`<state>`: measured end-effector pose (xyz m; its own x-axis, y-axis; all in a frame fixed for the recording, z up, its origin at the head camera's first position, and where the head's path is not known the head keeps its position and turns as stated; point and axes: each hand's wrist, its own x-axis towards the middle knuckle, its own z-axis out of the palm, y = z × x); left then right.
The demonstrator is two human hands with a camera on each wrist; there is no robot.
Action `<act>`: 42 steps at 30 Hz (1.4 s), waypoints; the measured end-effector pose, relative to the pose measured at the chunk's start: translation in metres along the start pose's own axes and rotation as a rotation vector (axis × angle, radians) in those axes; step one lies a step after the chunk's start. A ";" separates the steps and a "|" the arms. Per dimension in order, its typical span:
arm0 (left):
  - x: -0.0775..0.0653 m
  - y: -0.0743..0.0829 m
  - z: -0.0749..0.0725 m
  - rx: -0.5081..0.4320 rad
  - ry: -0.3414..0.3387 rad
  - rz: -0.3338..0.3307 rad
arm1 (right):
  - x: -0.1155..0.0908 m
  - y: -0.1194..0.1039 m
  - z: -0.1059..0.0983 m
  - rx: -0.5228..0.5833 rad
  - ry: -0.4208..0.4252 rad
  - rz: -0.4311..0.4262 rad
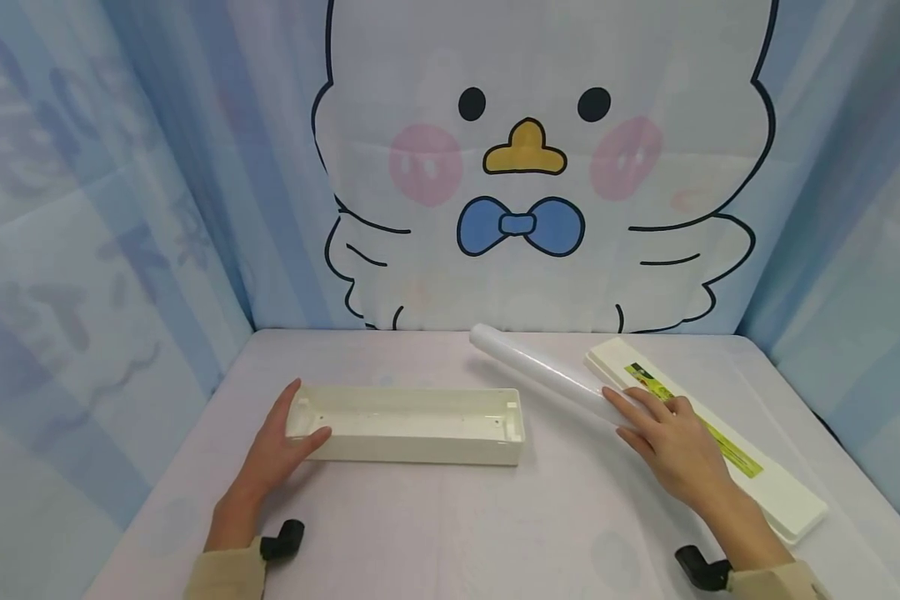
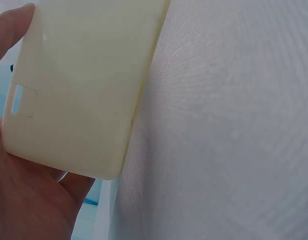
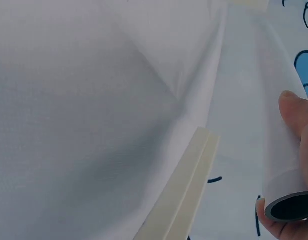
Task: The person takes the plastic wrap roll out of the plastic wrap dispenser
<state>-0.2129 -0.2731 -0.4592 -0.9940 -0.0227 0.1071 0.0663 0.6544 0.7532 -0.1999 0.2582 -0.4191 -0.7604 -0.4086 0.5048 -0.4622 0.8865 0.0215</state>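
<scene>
Two hands: left hand holds tray, right hand grips roll

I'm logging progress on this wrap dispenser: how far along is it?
Done: the cream tray lies open and empty, its lid set aside on the table. In hand: the left hand holds the tray's end, and the right hand grips the film roll. Left: roll not yet in tray, lid not on.
</scene>
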 end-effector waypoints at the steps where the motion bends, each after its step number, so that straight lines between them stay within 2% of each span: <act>1: 0.000 0.000 0.000 0.002 0.000 -0.004 | -0.001 0.000 0.000 0.002 -0.004 0.003; 14: -0.001 0.003 0.000 0.006 -0.008 -0.036 | -0.017 0.006 0.004 -0.036 -0.067 0.088; 24: -0.001 0.001 -0.001 -0.014 -0.008 -0.002 | -0.027 0.012 0.004 -0.055 -0.042 0.100; 33: 0.000 0.003 -0.001 -0.010 -0.019 -0.022 | -0.035 0.017 0.005 -0.063 -0.031 0.124; 37: 0.000 0.003 -0.001 -0.002 -0.013 -0.007 | -0.036 0.015 0.006 -0.063 -0.027 0.144; 42: 0.000 0.002 -0.001 -0.008 -0.015 -0.012 | -0.038 0.012 0.005 -0.048 -0.083 0.187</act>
<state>-0.2127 -0.2723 -0.4569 -0.9960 -0.0190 0.0879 0.0546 0.6483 0.7594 -0.1792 0.2826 -0.4425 -0.8667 -0.2511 0.4311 -0.2892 0.9570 -0.0239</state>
